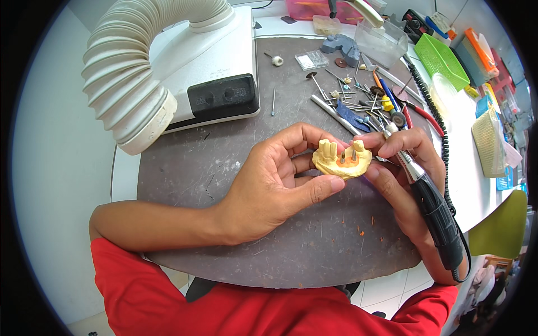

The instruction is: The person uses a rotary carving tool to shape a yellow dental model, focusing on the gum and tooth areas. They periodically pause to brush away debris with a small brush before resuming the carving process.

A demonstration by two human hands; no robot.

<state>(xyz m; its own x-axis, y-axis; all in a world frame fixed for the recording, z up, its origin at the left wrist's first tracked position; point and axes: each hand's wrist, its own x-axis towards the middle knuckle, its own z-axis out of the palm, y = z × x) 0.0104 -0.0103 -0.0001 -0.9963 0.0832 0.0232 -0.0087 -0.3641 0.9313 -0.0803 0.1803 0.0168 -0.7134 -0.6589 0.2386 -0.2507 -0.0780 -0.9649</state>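
Note:
My left hand (260, 182) pinches a yellow plaster dental model (330, 169) between thumb and fingers, above the middle of the table. The model carries a few tooth shapes, an orange gum-like patch and two small metal posts in the gap. Closed round a rotary handpiece (434, 210) with a silver nose and black body is my right hand (397, 193). Its fingertips reach the model's right side. A small shiny piece of metal shows between the right fingers; its kind is unclear. The handpiece's tip is hidden by the fingers.
A white dust extractor (213, 73) with a ribbed hose (120, 73) stands at the left. Several burs and hand tools (358, 101) lie beyond my hands. A grey dental model (342, 47) sits farther back. A green basket (441, 60) and coiled cord (431, 101) line the right.

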